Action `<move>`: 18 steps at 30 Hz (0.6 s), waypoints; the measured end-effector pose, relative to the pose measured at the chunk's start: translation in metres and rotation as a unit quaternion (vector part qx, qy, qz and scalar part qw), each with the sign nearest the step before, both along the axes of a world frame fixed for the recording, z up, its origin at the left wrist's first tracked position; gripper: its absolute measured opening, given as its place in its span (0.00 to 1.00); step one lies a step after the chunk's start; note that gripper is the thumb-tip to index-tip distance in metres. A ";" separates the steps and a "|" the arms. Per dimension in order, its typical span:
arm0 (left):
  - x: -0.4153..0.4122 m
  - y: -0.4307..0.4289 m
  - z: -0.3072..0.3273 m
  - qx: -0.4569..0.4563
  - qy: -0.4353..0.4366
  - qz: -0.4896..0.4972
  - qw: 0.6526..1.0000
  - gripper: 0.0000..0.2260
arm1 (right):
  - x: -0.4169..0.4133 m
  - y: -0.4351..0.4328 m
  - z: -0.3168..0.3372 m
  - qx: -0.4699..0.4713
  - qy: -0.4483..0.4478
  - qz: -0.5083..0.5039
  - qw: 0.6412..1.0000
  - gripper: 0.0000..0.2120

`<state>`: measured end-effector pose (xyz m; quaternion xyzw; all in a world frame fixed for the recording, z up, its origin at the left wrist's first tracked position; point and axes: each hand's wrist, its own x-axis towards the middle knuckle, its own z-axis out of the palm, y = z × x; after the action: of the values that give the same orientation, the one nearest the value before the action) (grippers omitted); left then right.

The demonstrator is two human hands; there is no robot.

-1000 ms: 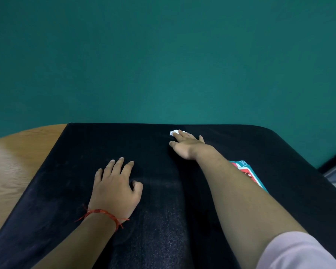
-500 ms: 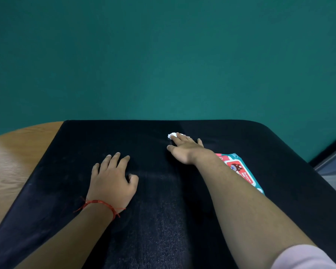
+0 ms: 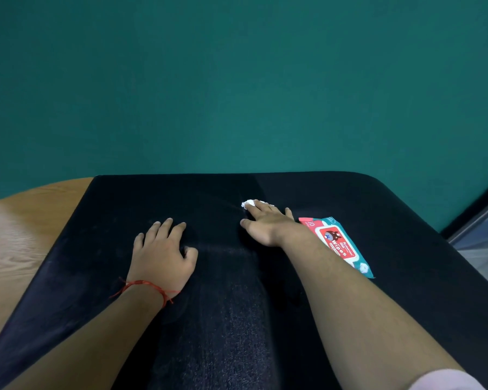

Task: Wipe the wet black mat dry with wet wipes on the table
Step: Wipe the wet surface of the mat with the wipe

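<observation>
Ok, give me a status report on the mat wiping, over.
Left hand flat on mat. Right hand pressing white wipe down, fingers straight. Wipes pack on mat, just right of that hand.

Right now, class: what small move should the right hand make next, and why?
Probably pull the wipe back toward the body. The right hand presses it flat far out on the mat, and the left hand rests flat on the mat, steadying it.

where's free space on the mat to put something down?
Free: mat far-left corner, between wooden table and left hand; right side beyond the wipes pack; near strip between the forearms. Crowded: right hand, white wipe and pack sit close together.
</observation>
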<state>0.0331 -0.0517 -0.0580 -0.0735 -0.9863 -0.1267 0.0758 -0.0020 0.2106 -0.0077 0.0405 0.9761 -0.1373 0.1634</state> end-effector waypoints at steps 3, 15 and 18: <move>0.000 0.000 0.000 0.005 0.000 -0.002 1.000 0.30 | -0.004 -0.003 0.001 0.017 -0.004 0.003 1.000 0.31; -0.004 -0.001 -0.006 0.004 0.005 -0.001 1.000 0.30 | -0.055 -0.019 0.000 0.045 -0.005 -0.007 0.999 0.34; -0.005 -0.001 -0.006 0.004 0.008 0.001 1.000 0.31 | -0.065 -0.020 0.003 0.043 -0.001 -0.003 0.999 0.33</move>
<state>0.0283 -0.0529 -0.0645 -0.0729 -0.9852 -0.1296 0.0847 -0.0671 0.1909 -0.0045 0.0509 0.9808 -0.0952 0.1623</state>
